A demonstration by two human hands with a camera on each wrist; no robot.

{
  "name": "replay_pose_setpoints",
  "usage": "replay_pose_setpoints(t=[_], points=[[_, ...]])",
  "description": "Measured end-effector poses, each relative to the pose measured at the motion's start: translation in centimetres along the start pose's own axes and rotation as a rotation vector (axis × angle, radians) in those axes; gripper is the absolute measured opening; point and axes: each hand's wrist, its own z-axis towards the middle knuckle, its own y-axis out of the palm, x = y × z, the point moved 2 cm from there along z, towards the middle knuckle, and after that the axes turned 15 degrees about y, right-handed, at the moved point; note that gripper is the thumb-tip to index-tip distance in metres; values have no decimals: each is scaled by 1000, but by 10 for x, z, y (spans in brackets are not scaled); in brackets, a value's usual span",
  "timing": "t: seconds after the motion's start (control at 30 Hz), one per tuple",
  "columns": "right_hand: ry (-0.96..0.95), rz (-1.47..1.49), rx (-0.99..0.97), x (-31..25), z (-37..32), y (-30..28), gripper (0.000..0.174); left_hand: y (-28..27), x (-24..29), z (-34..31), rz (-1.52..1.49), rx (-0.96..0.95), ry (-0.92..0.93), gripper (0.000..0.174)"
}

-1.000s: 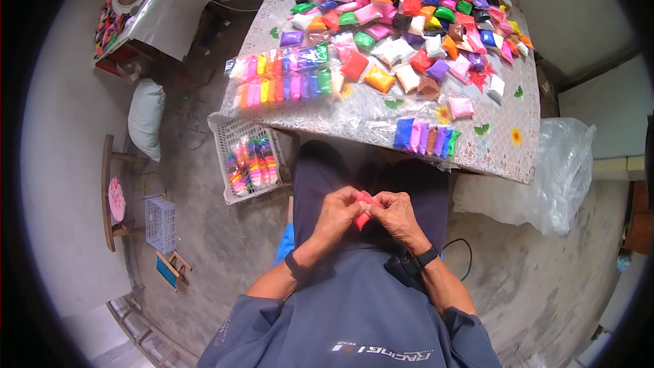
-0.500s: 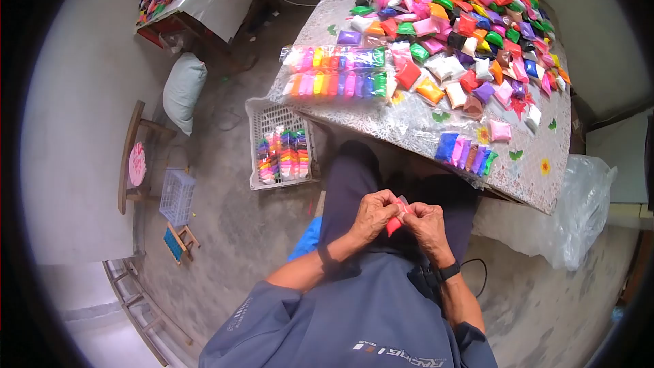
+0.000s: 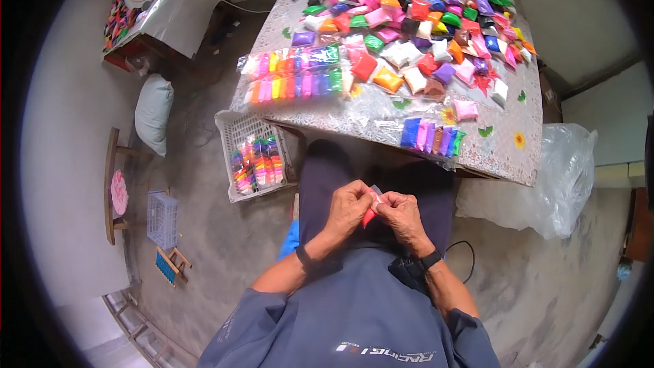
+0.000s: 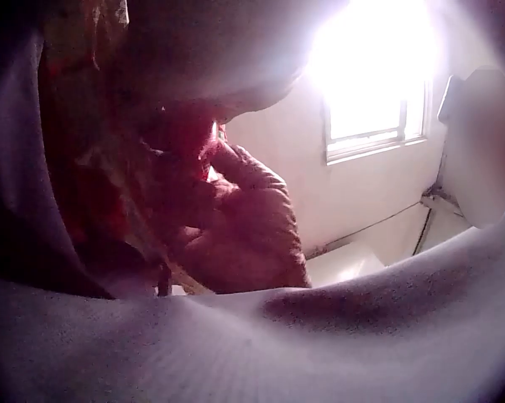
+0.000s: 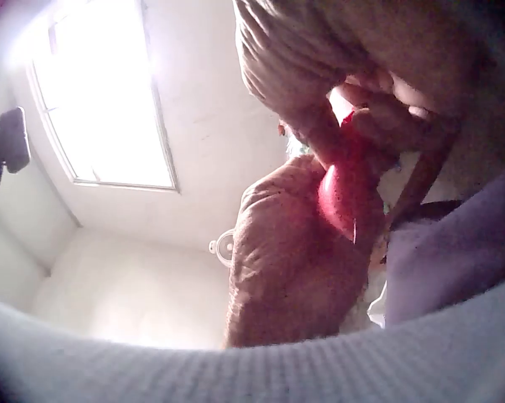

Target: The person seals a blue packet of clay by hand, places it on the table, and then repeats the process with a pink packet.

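Observation:
Over the lap in the head view, a small red packet with a clear plastic edge is pinched between both hands. My left hand grips its left side with thumb and curled fingers. From the right, my right hand pinches its upper part, fingertips close to those of the other hand. In the right wrist view the packet looks plump and glossy, partly covered by fingers. The left wrist view is dark and shows only a sliver of red between the hands.
Ahead stands a table with a heap of colourful packets, two rows of bagged packets and a short row near its front edge. A crate holding more packets sits at left. Clear plastic sheeting lies right.
The head view swung left and back again. Both hands stay together over the lap, still pinching the red packet, whose clear edge now shows more at the top.

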Motion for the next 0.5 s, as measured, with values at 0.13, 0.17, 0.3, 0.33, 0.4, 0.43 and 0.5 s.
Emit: replay_pose_setpoints(t=[0.13,0.17,0.3,0.33,0.4,0.43,0.5], points=[[-1,133,8,-3,-8,-3,16,3,14,2,-73,-44,-46,13],[7,182,20,-3,-8,-5,17,5,20,2,-158,-71,-86,17],[7,209,12,-4,-10,-10,19,4,35,-4,-52,-151,-58,24],[-6,208,-2,-5,-12,-9,18,2,30,-6,-100,-131,-87,24],[-25,240,-17,-5,-13,-7,17,2,27,-7,-149,-110,-119,23],[-47,271,-32,-6,-14,-7,18,4,29,-6,-175,-84,-111,23],[-49,266,-25,-2,-13,-8,19,6,31,-5,-202,-62,-105,23]])
